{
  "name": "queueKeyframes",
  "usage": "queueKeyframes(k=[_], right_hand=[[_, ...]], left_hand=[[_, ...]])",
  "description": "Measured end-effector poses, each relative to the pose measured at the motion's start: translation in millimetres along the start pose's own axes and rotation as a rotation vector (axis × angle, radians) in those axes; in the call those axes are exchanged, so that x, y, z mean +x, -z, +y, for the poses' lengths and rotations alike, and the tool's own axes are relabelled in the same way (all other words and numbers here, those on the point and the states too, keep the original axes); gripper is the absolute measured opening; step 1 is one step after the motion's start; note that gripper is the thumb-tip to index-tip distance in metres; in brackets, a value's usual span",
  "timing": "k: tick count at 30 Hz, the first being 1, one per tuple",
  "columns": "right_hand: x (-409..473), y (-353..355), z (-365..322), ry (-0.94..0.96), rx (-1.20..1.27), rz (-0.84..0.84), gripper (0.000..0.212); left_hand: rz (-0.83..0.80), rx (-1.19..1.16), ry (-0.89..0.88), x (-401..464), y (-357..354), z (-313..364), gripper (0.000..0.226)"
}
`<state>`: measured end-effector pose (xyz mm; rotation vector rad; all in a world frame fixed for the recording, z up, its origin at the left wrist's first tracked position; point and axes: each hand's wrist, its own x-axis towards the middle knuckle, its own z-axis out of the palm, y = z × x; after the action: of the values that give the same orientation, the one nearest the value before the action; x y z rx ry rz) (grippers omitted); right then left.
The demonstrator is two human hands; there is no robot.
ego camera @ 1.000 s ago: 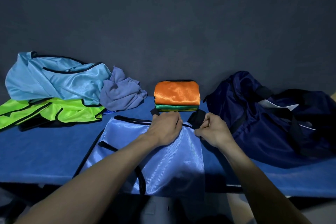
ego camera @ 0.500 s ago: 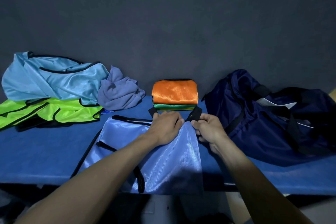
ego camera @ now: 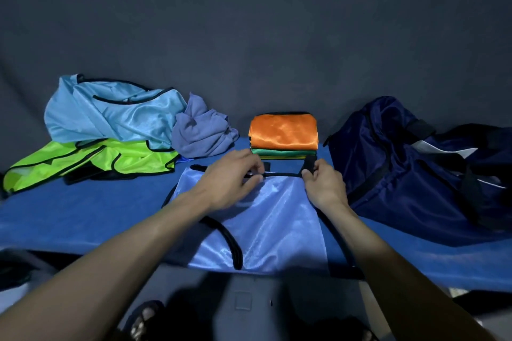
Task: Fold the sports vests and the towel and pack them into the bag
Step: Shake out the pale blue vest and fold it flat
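We face a dark grey backdrop [ego camera: 249, 36] that fills the upper half of the view; faint creases and soft shading suggest hung fabric, though we cannot confirm the material. Below it we see a table [ego camera: 69, 210] covered in a blue cloth, running from the left edge of the view to the right, its near edge in shadow. Beneath the table edge we make out a dim grey floor [ego camera: 249, 302], where details are too dark to resolve. Lighting is low and cool overall, brightest at the centre of the table surface.
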<state>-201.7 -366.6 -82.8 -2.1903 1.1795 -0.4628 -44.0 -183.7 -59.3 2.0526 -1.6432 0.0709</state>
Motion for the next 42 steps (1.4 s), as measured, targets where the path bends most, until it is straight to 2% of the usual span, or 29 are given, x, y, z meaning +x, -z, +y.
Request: queueKeyframes(k=[3, 7, 9, 12, 16, 22, 25, 27, 30, 32, 34, 36, 37, 39, 40, 42], right_hand=[[-8.2, 13.5, -2.5, -0.026, 0.073, -0.036, 0.034], [-27.7, 26.1, 4.5, -0.101, 0.154, -0.081, 0.049], [-35.3, 26.4, 9.5, -0.158, 0.193, -0.109, 0.045], [-44.8, 27.0, 10.4, -0.188, 0.222, -0.11, 0.048], [-58.5, 24.9, 4.7, -0.194, 0.215, -0.131, 0.044], [-63.6, 18.8, 2.2, -0.217, 0.227, -0.118, 0.054], [-61.6, 18.4, 1.1, -0.231, 0.227, -0.085, 0.055], [-61.9, 16.0, 1.2, -0.218, 0.2, -0.065, 0.05], [-65.9, 8.7, 2.2, -0.151, 0.102, -0.03, 0.041], [-68.7, 6.2, 3.3, -0.102, 0.04, -0.017, 0.037], [-69.1, 8.7, 2.8, -0.098, 0.05, -0.028, 0.035], [-69.5, 13.6, 2.3, -0.133, 0.104, -0.065, 0.037], [-69.2, 15.5, 2.8, -0.15, 0.133, -0.084, 0.039], [-69.4, 16.5, 1.9, -0.186, 0.214, -0.118, 0.047], [-69.5, 16.9, 0.5, -0.214, 0.266, -0.135, 0.051], [-69.0, 17.8, -2.2, -0.272, 0.379, -0.172, 0.055]], left_hand=[[0.005, 0.126, 0.182, -28.9, 20.9, -11.5, 0.006], [0.037, 0.154, 0.628, -56.9, 62.0, -60.0, 0.015], [-0.003, 0.027, 0.774, -73.0, 70.7, -81.3, 0.023], [-0.073, -0.251, 0.862, -85.6, 65.6, -83.7, 0.04], [0.059, -0.142, 0.829, -76.7, 66.1, -68.9, 0.044], [-0.16, 0.038, 0.855, -70.0, 58.4, -60.4, 0.061], [-0.165, 0.083, 0.821, -64.6, 54.3, -59.8, 0.053], [-0.155, 0.088, 0.802, -62.4, 54.4, -62.7, 0.044], [-0.105, 0.093, 0.779, -60.1, 55.4, -69.8, 0.044], [-0.165, 0.111, 0.78, -59.4, 53.1, -73.6, 0.04], [-0.232, 0.175, 0.793, -59.8, 52.1, -72.2, 0.034], [-0.171, 0.296, 0.777, -58.5, 55.4, -61.0, 0.03], [-0.082, 0.326, 0.72, -56.3, 56.7, -50.3, 0.027], [0.087, 0.219, 0.48, -48.9, 51.2, -25.6, 0.017], [0.109, 0.121, 0.344, -45.7, 44.7, -11.0, 0.014], [0.004, 0.029, 0.155, -43.7, 25.8, 13.9, 0.027]])
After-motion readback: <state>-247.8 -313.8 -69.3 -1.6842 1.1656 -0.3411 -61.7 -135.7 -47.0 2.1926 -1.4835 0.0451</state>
